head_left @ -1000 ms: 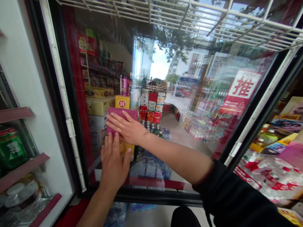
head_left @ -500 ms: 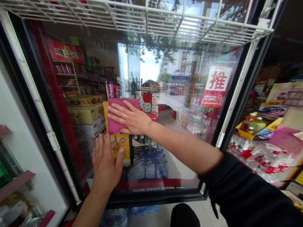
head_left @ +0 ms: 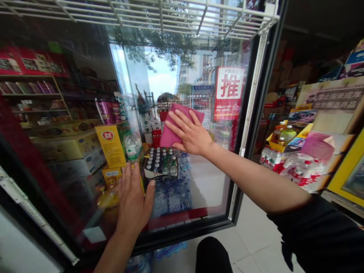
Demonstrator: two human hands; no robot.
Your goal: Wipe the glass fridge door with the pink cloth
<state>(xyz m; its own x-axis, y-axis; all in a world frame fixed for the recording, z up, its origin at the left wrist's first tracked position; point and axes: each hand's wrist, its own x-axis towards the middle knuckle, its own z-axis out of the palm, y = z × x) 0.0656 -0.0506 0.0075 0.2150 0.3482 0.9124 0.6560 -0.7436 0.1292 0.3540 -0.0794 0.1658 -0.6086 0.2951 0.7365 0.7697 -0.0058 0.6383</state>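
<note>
A folded pink cleaning cloth (head_left: 167,131) lies flat against the glass door (head_left: 204,189), left of a red and white sticker (head_left: 229,91). My right hand (head_left: 190,132) holds it there under a flat palm, fingers stretched over it and thumb along its lower edge. Lower and to the left, my left hand (head_left: 135,203) is open, with its fingers upward and its thumb out. It is at the glass and has nothing in it; whether the whole palm touches is hidden.
A white wire rack (head_left: 162,17) crosses the top of the door. The black door frame (head_left: 256,98) runs down the right side. Beyond the glass stand a yellow box (head_left: 110,146) and a case of bottles (head_left: 160,167). Packed bottles (head_left: 305,170) are at the right, above a tiled floor (head_left: 253,235).
My right hand has slid the pink cloth rightward across the glass toward the sticker. The door has swung and the view has shifted. My left hand stays open at the glass.
</note>
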